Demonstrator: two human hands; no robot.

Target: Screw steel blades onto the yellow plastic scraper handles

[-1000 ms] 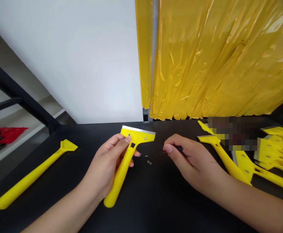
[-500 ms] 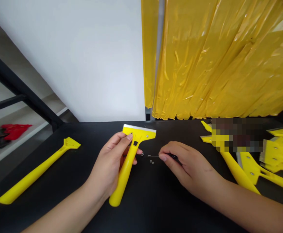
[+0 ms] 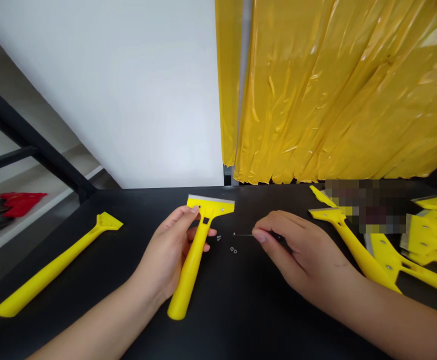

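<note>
A yellow scraper (image 3: pixel 191 267) with a metal blade along its head is gripped in my left hand (image 3: pixel 167 250), thumb on the head beside a small dark hole. One screw shows at the head's right side. My right hand (image 3: pixel 291 245) pinches a thin-shafted screwdriver (image 3: pixel 244 235), its handle mostly hidden by the fingers. At the shaft's tip sits a tiny screw (image 3: pixel 234 234), above the table and apart from the scraper. Between the hands, a few small screws (image 3: pixel 219 238) and two nuts (image 3: pixel 234 250) lie on the black table.
Another yellow scraper handle (image 3: pixel 58 265) lies at the left of the black table (image 3: pixel 128 330). Several yellow scrapers (image 3: pixel 424 235) are grouped at the right, partly blurred out. Behind stand a white panel (image 3: pixel 146 100) and yellow plastic sheeting (image 3: pixel 316 100).
My right hand has moved slightly right and up, lifting the screwdriver tip away from the loose hardware with a screw on it. My left hand keeps the scraper, shifted slightly left.
</note>
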